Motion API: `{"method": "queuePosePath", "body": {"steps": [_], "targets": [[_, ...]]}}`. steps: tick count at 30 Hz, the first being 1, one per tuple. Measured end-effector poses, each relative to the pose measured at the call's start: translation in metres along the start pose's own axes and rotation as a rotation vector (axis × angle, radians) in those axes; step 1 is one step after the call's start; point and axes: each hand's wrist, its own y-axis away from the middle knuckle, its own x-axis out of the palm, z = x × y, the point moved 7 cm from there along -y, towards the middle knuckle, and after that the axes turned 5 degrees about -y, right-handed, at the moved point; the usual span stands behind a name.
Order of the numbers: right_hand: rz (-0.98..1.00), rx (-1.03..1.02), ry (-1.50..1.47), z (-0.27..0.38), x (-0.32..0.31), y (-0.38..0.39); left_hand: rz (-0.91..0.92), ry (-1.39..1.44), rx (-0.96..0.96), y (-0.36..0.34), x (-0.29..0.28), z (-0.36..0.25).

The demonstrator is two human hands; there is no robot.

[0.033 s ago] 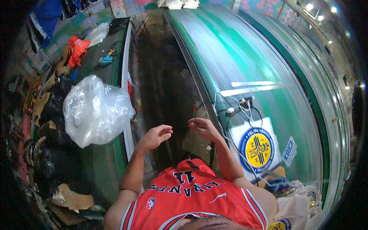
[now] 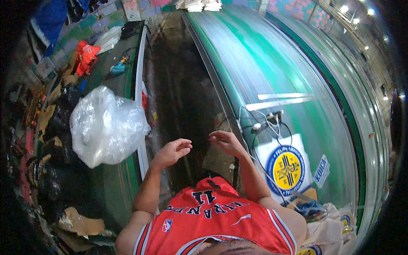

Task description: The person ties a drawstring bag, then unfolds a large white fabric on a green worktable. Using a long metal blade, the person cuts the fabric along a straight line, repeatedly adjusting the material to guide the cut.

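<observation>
My left hand [image 2: 172, 153] is held over the dark gap between two long tables, its fingers stretched out and its thumb a little apart. Facing it across a small space, my right hand [image 2: 226, 143] has loosely bent fingers. Both hands are empty and touch nothing. A big crumpled clear plastic bag [image 2: 108, 127] lies on the left table, nearest to my left hand. Right of my right hand, a white sheet with a round blue and yellow emblem [image 2: 285, 170] rests on the right table. Beside it lies a small white and blue printed piece [image 2: 321, 171].
Cables and plugs [image 2: 267, 123] are tangled on the green right table [image 2: 255, 55], by white strips [image 2: 278, 103]. Folded pale cloths [image 2: 197, 5] are stacked at its far end. Emblem-printed cream bags [image 2: 331, 229] lie at lower right. The left table holds a red bag [image 2: 86, 57].
The view has tilted very slightly, so the tables and the things on them sit a little lower in the picture. My hands keep the same pose.
</observation>
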Motion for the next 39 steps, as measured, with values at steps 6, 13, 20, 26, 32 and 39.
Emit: {"method": "queuePosePath", "body": {"steps": [6,13,20,26,32,39], "targets": [[-0.126,-0.015,-0.061,-0.02,-0.025,-0.041,0.085,-0.047,0.0,-0.045,-0.018,-0.009],[-0.25,0.164,-0.185,-0.04,-0.05,-0.083,0.07,-0.068,0.09,-0.092,-0.035,-0.03],[-0.229,0.135,-0.218,-0.021,-0.047,-0.11,0.036,-0.046,0.084,-0.116,-0.062,-0.038],[-0.243,0.104,-0.018,-0.021,-0.052,-0.136,0.04,-0.067,0.067,-0.132,-0.095,-0.037],[-0.228,0.115,-0.019,-0.013,-0.047,-0.18,0.081,-0.1,0.128,-0.163,-0.122,-0.043],[-0.054,0.066,-0.029,0.012,-0.035,-0.238,0.004,-0.07,0.172,-0.188,-0.164,-0.048]]}}
